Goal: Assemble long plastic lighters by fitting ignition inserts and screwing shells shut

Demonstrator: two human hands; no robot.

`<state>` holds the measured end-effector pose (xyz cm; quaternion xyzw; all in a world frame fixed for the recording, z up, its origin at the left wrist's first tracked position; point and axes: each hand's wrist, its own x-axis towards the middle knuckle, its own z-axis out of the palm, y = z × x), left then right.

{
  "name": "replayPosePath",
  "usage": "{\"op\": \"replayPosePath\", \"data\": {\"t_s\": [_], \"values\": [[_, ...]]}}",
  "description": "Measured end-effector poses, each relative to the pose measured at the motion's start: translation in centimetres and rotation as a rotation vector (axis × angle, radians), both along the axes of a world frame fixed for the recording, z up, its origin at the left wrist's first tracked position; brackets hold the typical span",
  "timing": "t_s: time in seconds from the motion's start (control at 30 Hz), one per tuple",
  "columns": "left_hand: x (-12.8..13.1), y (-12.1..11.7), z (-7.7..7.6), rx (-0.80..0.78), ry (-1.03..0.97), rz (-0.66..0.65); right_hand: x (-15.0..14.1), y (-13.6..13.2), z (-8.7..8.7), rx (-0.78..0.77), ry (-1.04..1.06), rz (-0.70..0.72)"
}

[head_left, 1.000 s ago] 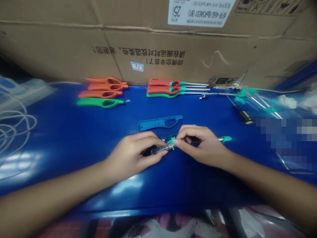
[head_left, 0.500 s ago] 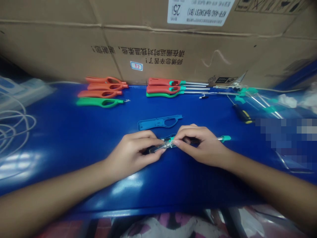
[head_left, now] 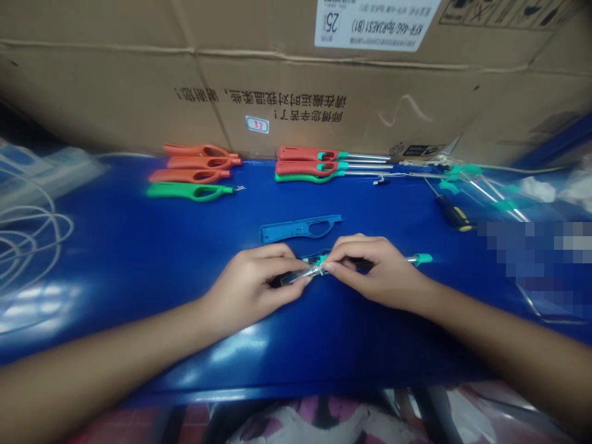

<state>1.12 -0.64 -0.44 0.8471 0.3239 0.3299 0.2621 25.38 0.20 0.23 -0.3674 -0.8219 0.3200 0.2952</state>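
Note:
My left hand (head_left: 256, 277) pinches a small clear-and-dark lighter fuel tank (head_left: 298, 275) between thumb and fingers. At the tank's right end, the thumb and forefinger of my right hand (head_left: 374, 268) are closed on a thin white tube (head_left: 322, 267). Behind and under my fingers lies a partly hidden lighter half with a teal piece (head_left: 320, 258). Its metal rod runs out past my right hand to a teal tip (head_left: 423, 259). Just beyond both hands, an empty blue lighter handle half (head_left: 300, 229) lies on the table.
Orange handle halves (head_left: 198, 162) and a green one (head_left: 189, 191) lie at back left. Red lighters with metal rods (head_left: 309, 166) are at back centre. A screwdriver (head_left: 453, 213), teal-fitted rods (head_left: 494, 191) and a white cable coil (head_left: 32, 240) flank them. A cardboard box (head_left: 139, 92) stands behind.
Both hands keep nearly the same place and grip. The tank between them has turned slightly, and the whole view has shifted a little.

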Motion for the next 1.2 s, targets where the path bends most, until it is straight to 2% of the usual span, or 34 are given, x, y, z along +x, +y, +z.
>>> {"op": "replayPosePath", "data": {"t_s": [0.2,0.3,0.4,0.6,0.83,1.2], "values": [[-1.5,0.9,2.4,0.028,0.179,-0.049,0.4,0.0,0.4,0.032,-0.005,0.044],[-2.2,1.3,3.1,0.025,0.278,-0.074,0.6,-0.1,0.6,0.046,-0.015,0.057],[-2.4,1.5,3.0,-0.009,0.328,-0.103,0.7,-0.1,0.7,0.076,-0.066,0.072],[-2.2,1.7,2.3,-0.030,0.292,-0.091,1.0,0.0,0.8,0.264,-0.298,0.108],[-2.3,1.6,2.6,-0.056,0.288,-0.086,1.5,0.2,1.0,0.448,-0.443,0.210],[-1.6,1.5,2.5,-0.233,0.242,0.072,1.5,0.3,0.7,0.444,-0.482,0.231]]}}
